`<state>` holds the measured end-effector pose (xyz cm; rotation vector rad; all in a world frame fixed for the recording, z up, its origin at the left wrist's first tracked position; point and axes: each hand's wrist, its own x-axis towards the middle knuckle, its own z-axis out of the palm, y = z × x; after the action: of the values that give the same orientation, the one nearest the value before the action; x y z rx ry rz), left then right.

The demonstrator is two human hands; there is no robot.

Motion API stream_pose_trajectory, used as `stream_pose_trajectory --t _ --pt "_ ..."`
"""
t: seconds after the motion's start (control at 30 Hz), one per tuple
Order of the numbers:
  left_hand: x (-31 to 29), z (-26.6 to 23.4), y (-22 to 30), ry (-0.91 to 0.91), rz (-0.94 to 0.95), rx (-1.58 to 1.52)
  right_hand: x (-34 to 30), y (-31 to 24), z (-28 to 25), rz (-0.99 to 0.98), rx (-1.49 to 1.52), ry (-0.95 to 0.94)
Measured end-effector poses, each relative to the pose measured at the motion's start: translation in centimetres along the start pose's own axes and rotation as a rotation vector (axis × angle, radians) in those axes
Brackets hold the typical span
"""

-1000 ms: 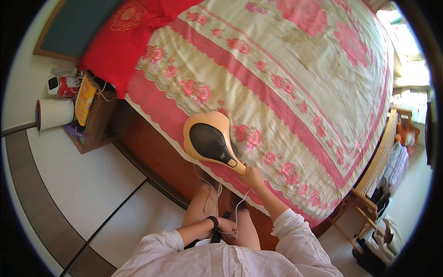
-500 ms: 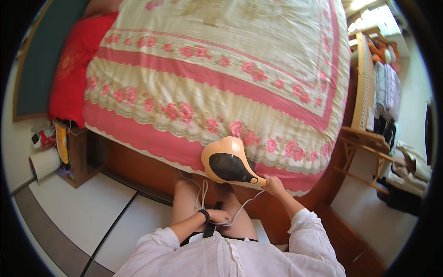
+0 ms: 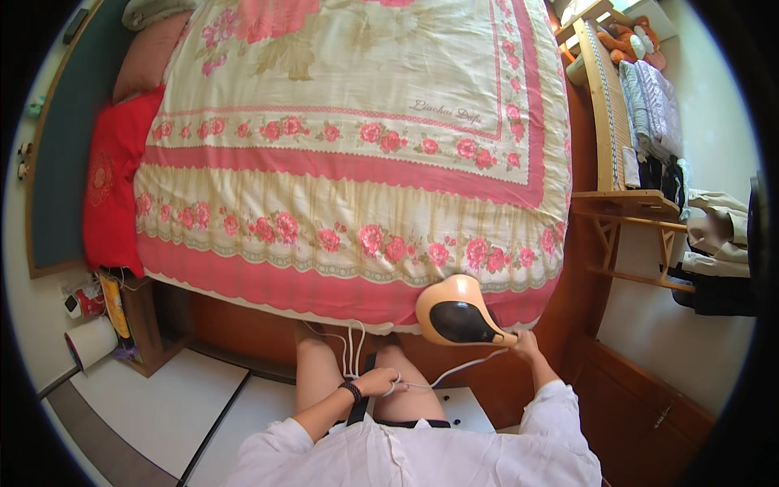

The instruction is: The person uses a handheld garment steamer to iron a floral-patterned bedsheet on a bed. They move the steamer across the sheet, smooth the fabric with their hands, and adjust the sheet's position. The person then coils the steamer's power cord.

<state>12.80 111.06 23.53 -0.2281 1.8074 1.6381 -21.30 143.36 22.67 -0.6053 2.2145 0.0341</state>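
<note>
My right hand is wrapped round the narrow handle of a peach-coloured handheld vacuum with a dark glossy panel on top. The vacuum's wide head rests on the near edge of the flowered bedspread, toward its right corner; its underside is hidden. From the handle end a white cord runs to my left hand, which is closed round a loop of it over my lap. More of the cord hangs between my knees and the bed. A dark beaded bracelet is on my left wrist.
Against the headboard lies a red pillow. At the left stands a bedside cabinet with a white cylinder beside it. To the right, a wooden rack holds folded bedding and a plush toy; clothes hang near it.
The vacuum and my right hand have moved right along the bed's near edge. My view has shifted too. My left hand still grips the cord over my lap.
</note>
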Motion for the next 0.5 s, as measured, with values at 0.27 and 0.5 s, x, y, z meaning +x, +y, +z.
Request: stream_pose_trajectory --t 0.27,0.5 --pt "1.2 0.6 -2.2 0.027 0.036 -0.057 -5.1 -5.4 11.2 0.255 0.926 0.287" --pt "0.6 0.1 0.0 -0.180 -0.101 -0.033 1.3 -19.1 9.8 0.254 0.965 0.437"
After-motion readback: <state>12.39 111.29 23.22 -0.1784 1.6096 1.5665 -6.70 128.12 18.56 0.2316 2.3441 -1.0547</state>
